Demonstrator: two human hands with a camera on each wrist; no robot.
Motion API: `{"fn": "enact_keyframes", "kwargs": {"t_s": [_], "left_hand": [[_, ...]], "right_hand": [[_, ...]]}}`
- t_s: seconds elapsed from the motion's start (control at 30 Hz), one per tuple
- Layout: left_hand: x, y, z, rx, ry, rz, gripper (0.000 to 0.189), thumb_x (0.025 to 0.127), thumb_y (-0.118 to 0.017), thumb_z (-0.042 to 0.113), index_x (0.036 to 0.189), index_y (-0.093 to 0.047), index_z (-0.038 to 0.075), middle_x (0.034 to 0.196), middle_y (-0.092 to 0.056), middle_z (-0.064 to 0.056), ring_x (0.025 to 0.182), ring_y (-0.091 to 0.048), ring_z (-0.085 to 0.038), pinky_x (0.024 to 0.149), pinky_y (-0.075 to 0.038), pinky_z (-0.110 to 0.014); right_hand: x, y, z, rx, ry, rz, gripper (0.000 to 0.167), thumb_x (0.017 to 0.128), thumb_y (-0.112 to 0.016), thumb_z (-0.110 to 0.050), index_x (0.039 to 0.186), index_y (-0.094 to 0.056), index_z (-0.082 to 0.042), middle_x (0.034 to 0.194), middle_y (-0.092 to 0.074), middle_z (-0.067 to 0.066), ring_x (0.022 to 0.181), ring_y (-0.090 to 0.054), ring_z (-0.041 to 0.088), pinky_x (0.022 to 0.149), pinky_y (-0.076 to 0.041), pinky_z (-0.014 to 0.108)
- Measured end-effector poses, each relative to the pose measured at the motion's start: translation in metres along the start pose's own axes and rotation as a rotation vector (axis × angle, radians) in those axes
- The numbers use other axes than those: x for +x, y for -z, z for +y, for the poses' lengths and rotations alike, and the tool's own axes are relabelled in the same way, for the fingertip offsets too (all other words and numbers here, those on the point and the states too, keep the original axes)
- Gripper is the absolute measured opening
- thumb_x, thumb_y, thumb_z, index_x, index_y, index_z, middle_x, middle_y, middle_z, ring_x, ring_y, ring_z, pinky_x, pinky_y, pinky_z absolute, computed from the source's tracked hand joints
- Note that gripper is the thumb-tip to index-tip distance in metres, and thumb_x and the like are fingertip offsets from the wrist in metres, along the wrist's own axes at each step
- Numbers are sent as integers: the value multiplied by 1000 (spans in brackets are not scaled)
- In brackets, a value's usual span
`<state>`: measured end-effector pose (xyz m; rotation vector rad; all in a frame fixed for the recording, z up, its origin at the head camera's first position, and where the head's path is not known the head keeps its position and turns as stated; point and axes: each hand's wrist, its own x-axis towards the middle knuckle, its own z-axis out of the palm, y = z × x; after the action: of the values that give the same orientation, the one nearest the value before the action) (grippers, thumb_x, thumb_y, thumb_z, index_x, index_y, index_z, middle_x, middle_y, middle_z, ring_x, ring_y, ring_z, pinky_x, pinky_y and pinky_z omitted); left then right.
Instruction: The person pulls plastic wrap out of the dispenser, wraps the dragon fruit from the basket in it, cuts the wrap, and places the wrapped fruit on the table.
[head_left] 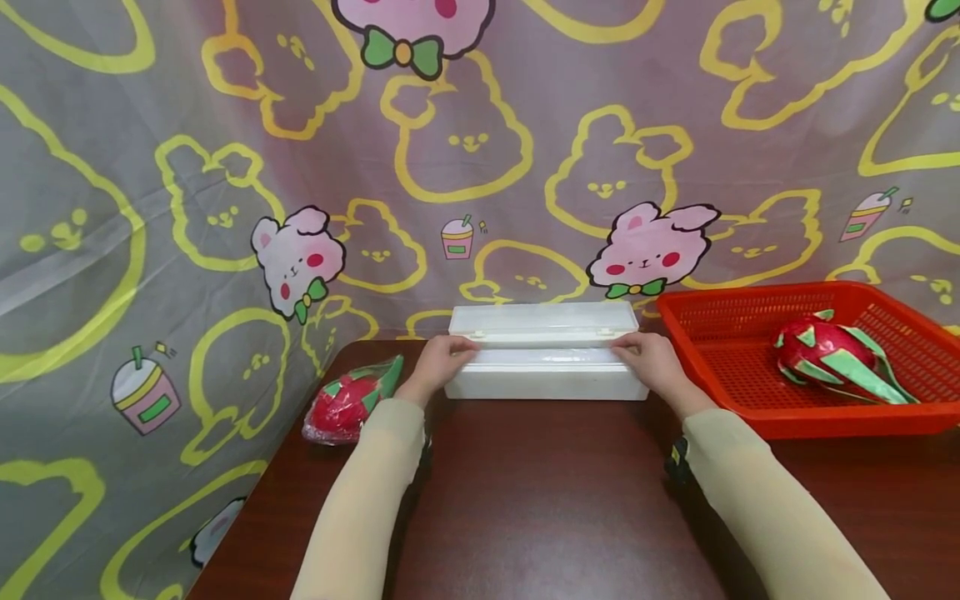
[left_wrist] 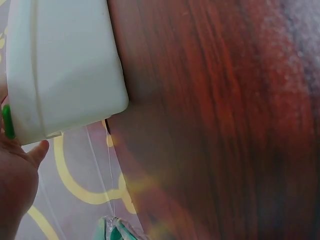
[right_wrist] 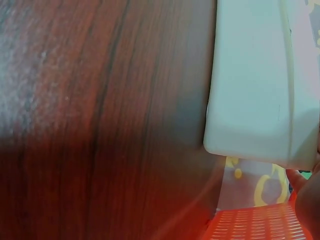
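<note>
A long white cling film dispenser box [head_left: 546, 383] lies at the far side of the table with its lid [head_left: 543, 317] raised. Clear cling film [head_left: 547, 356] shows in the gap beneath the lid. My left hand [head_left: 437, 367] pinches the film at the left end, thumb and forefinger together. At the right end my right hand [head_left: 654, 362] pinches it the same way. Both wrist views show the box's smooth front, with part of the left hand [left_wrist: 17, 185] and of the right hand [right_wrist: 307, 200] at its ends.
Left of the box lies a dragon fruit [head_left: 348, 404] wrapped in clear film. A red plastic basket [head_left: 720, 422] stands to the right, holding another dragon fruit [head_left: 825, 350]. Behind the dark wooden table [head_left: 555, 500] hangs a patterned curtain [head_left: 525, 225].
</note>
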<state>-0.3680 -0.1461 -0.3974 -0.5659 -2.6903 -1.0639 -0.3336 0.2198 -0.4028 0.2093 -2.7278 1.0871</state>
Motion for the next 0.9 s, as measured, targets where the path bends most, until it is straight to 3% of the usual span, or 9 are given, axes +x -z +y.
{"fn": "enact_keyframes", "kwargs": {"t_s": [0.27,0.57,0.9], "left_hand": [[1,-3,-2,-17,-11,30,14,93,-67,15,101,-76,7,103,-72,-6,103,-63,-22,92,-47,-38],[1,-2,2,-38,14,106,12,92,-68,15,96,-77,7,100,-73,-5,100,-64,-22,90,-47,-37],[2,5,7,-69,18,93,15,93,-67,16,99,-76,5,101,-73,-6,102,-64,-22,91,-48,-36]], "right_hand": [[0,1,1,11,28,30,29,96,-62,-18,116,-68,1,112,-66,24,96,-57,35,89,-48,51],[-1,2,-3,16,24,69,28,97,-61,-18,116,-67,1,112,-66,23,97,-57,36,90,-48,51],[0,5,-12,50,-17,85,27,99,-58,-18,118,-63,-1,116,-63,23,103,-54,36,97,-43,53]]}}
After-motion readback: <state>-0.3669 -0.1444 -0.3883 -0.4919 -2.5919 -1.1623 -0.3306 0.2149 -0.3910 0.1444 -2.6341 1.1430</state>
